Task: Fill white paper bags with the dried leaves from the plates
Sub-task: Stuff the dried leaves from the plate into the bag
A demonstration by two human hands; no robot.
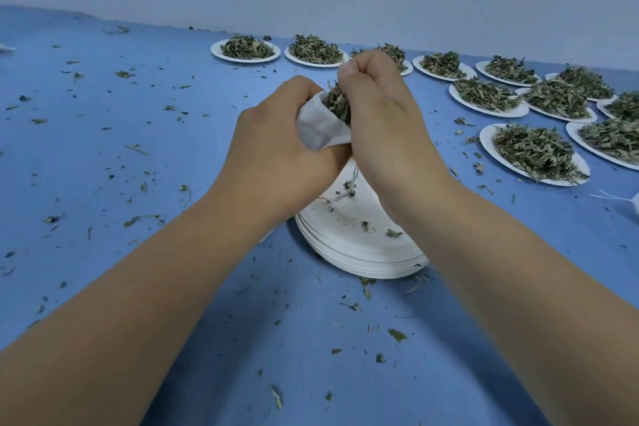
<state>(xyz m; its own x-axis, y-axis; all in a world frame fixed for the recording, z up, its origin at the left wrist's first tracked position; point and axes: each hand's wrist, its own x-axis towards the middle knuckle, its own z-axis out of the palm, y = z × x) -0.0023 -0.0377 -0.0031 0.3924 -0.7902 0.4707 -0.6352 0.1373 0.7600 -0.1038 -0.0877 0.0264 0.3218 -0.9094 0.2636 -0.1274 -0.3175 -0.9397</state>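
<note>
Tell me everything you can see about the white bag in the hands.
The white bag is small, of thin, soft-looking, creased white material. The left hand grips its side and holds it up, mouth open toward the right hand, which pushes dried leaves into it. It is held above the stack of white plates.

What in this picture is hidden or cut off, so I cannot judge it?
Head view:
- Dried leaves in the white paper bag: amount hidden by left hand and right hand.
- Plate behind the right hand: mostly covered.
- Plates at right edge: cut off by the frame.
- White object at right edge: cut off, unidentifiable.
</note>
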